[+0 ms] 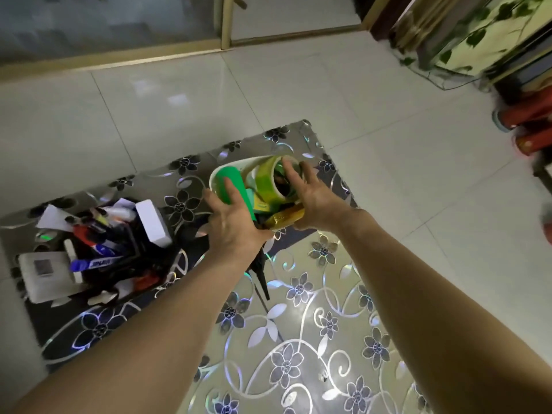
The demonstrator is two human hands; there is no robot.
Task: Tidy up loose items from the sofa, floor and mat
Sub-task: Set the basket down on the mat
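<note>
A white basket [224, 168] sits over the far part of the flower-patterned glossy table [298, 339]. It is full of loose items: a green roll [231, 182], a yellow-green tape roll [268, 177] and a gold packet [283, 218]. My left hand [233, 225] clasps the basket's left side, fingers lying over the green roll. My right hand [312, 198] clasps its right side, fingertips on the tape roll. The near rim of the basket is hidden under my hands.
A black holder [119, 252] crammed with markers and pens stands at the table's left, with a white box [152, 224] and a white device [44, 273] beside it. A black pointed object [264, 282] lies under my left wrist. White tiled floor [388, 130] surrounds the table; red items [528, 115] sit far right.
</note>
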